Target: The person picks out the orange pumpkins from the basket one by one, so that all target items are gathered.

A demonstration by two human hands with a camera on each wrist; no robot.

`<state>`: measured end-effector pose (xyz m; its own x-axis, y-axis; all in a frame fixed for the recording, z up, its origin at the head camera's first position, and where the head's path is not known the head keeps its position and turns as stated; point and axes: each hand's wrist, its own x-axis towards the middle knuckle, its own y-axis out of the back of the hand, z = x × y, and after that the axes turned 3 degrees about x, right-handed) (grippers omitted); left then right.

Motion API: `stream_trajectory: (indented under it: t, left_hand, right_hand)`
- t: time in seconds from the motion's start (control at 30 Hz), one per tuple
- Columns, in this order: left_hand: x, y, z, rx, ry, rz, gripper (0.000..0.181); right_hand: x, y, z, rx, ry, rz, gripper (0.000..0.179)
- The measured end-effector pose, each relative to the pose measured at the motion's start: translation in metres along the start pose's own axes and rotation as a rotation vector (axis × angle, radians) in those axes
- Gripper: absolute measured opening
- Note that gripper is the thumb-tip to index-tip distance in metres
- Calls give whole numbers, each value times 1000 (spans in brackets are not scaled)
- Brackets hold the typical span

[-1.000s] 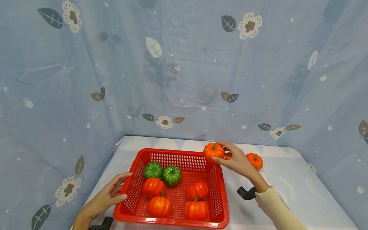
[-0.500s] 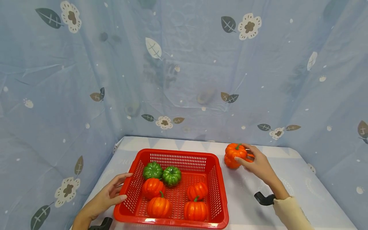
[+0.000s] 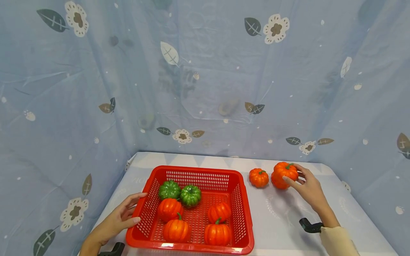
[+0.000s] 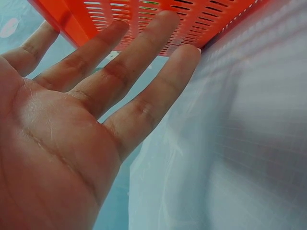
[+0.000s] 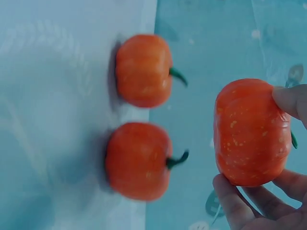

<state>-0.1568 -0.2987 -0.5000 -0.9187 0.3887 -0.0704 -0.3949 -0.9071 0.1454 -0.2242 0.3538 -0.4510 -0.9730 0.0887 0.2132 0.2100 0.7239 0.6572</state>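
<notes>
My right hand (image 3: 307,185) holds an orange toy pumpkin (image 3: 288,171) with a green stem between thumb and fingers, raised above the table. In the right wrist view this held pumpkin (image 5: 252,132) hangs apart from two orange pumpkins standing on the table, one upper (image 5: 144,71) and one lower (image 5: 139,161). The red plastic basket (image 3: 245,213) stands to the left, with two green pumpkins (image 3: 190,196) and several orange ones (image 3: 177,230) inside. My left hand (image 3: 116,218) is at the basket's left side, fingers extended against its slotted wall (image 4: 192,19).
A white patterned cloth covers the table (image 3: 275,227). Blue printed curtains (image 3: 205,89) hang behind and at both sides. Black camera mounts show at the left wrist (image 3: 112,249) and the right wrist (image 3: 310,225).
My right hand has carried its pumpkin rightward from the basket's back right corner, past one table pumpkin to in front of the other. The left hand and basket have stayed put.
</notes>
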Motion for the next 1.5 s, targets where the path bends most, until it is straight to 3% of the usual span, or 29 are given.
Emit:
stream_trajectory:
  t: [0.5, 0.83, 1.07, 1.3, 1.5]
  left_hand:
    - [1, 4, -6, -21, -31, -46, 66]
    - [0, 3, -4, -7, -12, -21, 66]
    - [0, 2, -3, -17, -7, -28, 66]
    - [1, 1, -4, -2, 7, 4, 68]
    - [0, 1, -4, 0, 17, 14, 68]
  right_hand:
    - [-1, 18, 58, -8, -178, 106, 93]
    - [7, 15, 86, 0, -264, 82, 94]
    - [12, 13, 100, 5, -416, 44, 99]
    - [13, 12, 103, 21, -432, 30, 102]
    - [11, 16, 97, -12, -401, -2, 102]
